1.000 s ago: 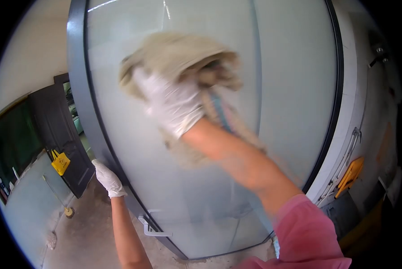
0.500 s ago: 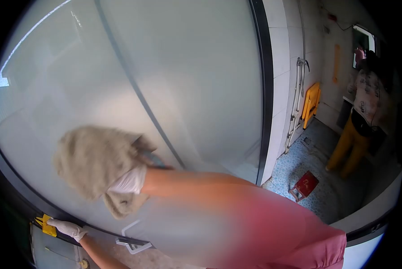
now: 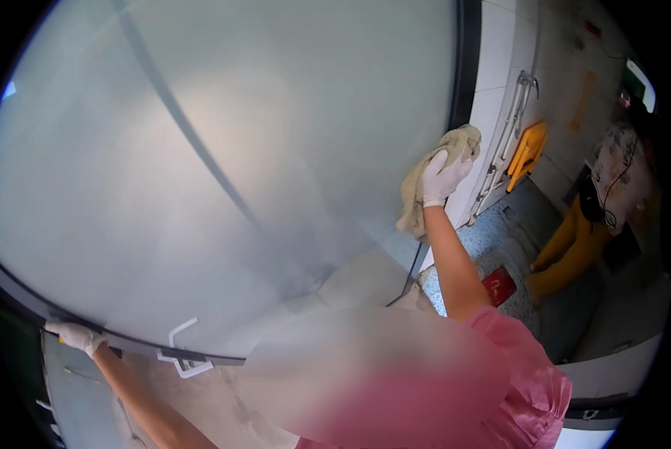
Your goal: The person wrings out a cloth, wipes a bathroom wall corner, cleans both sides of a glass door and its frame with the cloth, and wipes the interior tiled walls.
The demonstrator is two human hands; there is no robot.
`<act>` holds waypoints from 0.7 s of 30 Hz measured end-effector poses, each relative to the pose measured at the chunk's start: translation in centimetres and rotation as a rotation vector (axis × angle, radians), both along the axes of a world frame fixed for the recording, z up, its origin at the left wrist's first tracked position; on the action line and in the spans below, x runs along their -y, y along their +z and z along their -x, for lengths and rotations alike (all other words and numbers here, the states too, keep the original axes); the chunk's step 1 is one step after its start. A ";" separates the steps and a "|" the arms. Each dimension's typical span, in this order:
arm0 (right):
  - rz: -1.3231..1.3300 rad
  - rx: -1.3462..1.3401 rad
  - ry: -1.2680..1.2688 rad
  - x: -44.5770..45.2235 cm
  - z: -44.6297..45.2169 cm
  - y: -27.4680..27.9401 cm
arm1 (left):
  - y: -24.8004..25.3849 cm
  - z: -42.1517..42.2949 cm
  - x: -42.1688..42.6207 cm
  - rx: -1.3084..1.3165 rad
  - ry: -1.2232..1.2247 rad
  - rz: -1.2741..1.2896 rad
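A large frosted glass door panel (image 3: 313, 120) with a dark frame fills most of the view. My right hand (image 3: 443, 179), in a white glove, presses a beige cloth (image 3: 414, 196) against the panel's right edge. The fingers are bent over the cloth, which bunches up above them and hangs down on the left. At the lower left, my gloved left hand (image 3: 77, 337) grips the dark door frame (image 3: 137, 343). Only a speck of something yellow shows beneath its fingers. A white door handle (image 3: 188, 367) sits to the right of that hand.
Beyond the right edge is a tiled room with a folded yellow seat (image 3: 527, 156) and white rails on the wall. A red stool (image 3: 499, 286) stands on the blue floor. Another person (image 3: 616, 179) in yellow trousers stands at the far right.
My right hand has carried the cloth from the lower left of the glass to its right edge. The view has shifted. The yellow object at my left hand is now mostly out of sight.
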State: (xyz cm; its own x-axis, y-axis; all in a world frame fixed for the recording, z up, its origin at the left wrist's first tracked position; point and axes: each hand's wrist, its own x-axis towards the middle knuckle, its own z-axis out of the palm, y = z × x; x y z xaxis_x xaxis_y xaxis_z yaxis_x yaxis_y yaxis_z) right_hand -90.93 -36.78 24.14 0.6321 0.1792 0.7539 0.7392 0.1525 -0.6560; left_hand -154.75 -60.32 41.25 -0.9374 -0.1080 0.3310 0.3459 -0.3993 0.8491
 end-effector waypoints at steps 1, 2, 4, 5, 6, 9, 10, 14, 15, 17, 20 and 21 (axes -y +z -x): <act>-0.047 0.039 0.013 0.9 2.4 -0.3 | -0.1 0.4 0.1 -0.024 -0.064 -0.019; -0.091 0.075 0.028 2.2 5.0 -0.4 | -1.1 3.2 0.0 -0.115 -0.041 -0.048; -0.106 0.061 0.148 6.0 12.1 1.5 | -2.6 6.7 0.1 -0.199 0.062 0.003; -0.041 0.148 0.157 8.0 15.5 1.8 | -1.7 4.0 0.2 -0.093 0.075 -0.014; 0.013 0.240 0.163 9.0 18.5 1.9 | -1.1 1.8 -0.4 -0.072 0.051 -0.060; -0.126 0.456 0.319 12.8 29.1 -0.1 | -1.3 1.8 0.6 -0.083 -0.110 0.001; -0.145 0.539 0.363 14.7 32.6 -0.8 | -1.5 2.0 0.7 -0.086 -0.111 0.021; -0.378 0.610 1.147 18.5 45.1 -4.3 | -1.1 1.8 0.6 -0.001 0.008 0.151; -0.326 0.342 1.552 20.6 46.6 -1.4 | -1.6 2.9 0.6 -0.061 0.026 0.180; -0.220 0.858 1.369 22.2 48.6 -2.7 | -1.2 2.7 0.8 -0.024 0.026 0.178; -0.357 1.541 0.632 21.4 48.2 -5.0 | -0.9 0.1 0.8 -0.060 -0.008 0.169; -0.403 1.743 0.280 20.7 47.8 -6.3 | -1.3 1.0 0.8 -0.080 0.008 0.181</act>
